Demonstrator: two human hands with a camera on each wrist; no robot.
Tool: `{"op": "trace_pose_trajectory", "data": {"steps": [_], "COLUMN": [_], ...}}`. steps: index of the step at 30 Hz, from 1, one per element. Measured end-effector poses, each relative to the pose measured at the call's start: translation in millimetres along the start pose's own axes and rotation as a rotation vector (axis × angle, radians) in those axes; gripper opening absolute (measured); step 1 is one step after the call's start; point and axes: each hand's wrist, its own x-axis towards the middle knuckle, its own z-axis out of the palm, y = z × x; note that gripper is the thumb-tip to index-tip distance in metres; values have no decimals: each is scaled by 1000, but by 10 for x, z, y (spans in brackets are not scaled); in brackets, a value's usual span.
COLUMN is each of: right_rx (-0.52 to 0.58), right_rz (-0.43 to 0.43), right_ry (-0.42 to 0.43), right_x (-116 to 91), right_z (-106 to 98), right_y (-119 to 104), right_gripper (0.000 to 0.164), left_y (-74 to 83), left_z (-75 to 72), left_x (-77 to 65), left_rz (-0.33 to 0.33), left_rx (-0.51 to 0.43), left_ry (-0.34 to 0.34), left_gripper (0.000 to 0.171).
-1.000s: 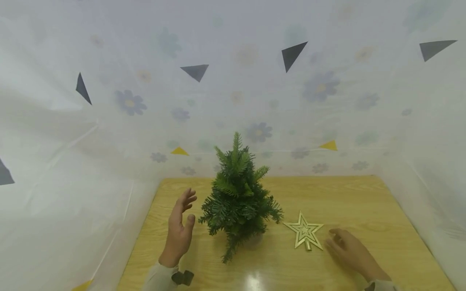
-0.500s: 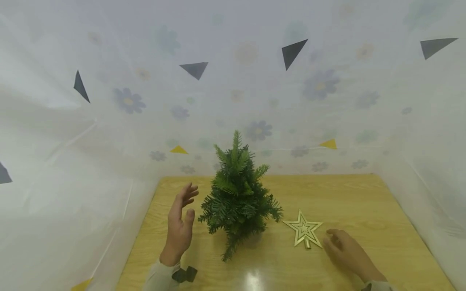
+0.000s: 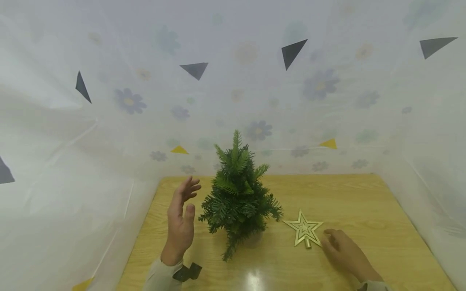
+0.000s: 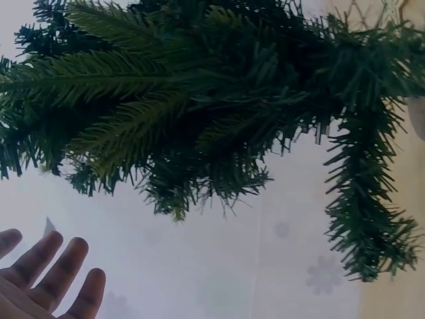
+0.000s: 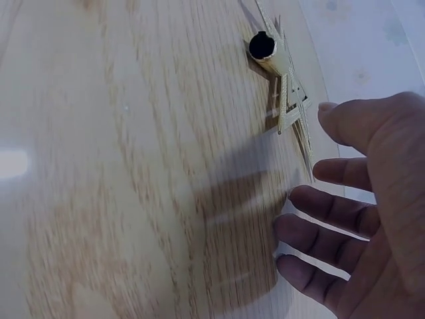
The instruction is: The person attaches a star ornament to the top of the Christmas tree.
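A small artificial Christmas tree [image 3: 238,198] stands upright on the wooden table, its green branches filling the upper part of the left wrist view. To its left, my left hand [image 3: 180,226] is raised with fingers extended, apart from the branches and holding nothing. A gold star tree topper [image 3: 303,229] lies flat on the table right of the tree, its hollow socket [image 5: 263,46] facing me in the right wrist view. Close to the star's right points hovers my right hand [image 3: 344,250], fingers loosely bent, with a small gap to the star in the right wrist view.
The wooden table [image 3: 356,202] is enclosed by pale plastic sheeting [image 3: 225,101] with a flower print. Dark triangles [image 3: 294,53] and yellow triangles [image 3: 329,144] are stuck on it. Light reflects off the table's front.
My left hand has risen slightly, moving a little farther up beside the tree. The right hand has edged left toward the star. Tree and star have stayed in place.
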Motion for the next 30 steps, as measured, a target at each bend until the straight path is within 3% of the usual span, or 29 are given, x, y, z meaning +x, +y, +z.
{"op": "trace_pose_trajectory", "data": {"steps": [30], "right_rx": [-23], "right_rz": [-32], "right_ry": [62], "right_x": [20], "right_z": [110], "right_y": [-27], "right_gripper": [39], "left_y": [253], "left_z": [128], "left_x": [496], "left_rz": [133], "left_rx": [-35], "left_ry": [-13], "left_gripper": [61]}}
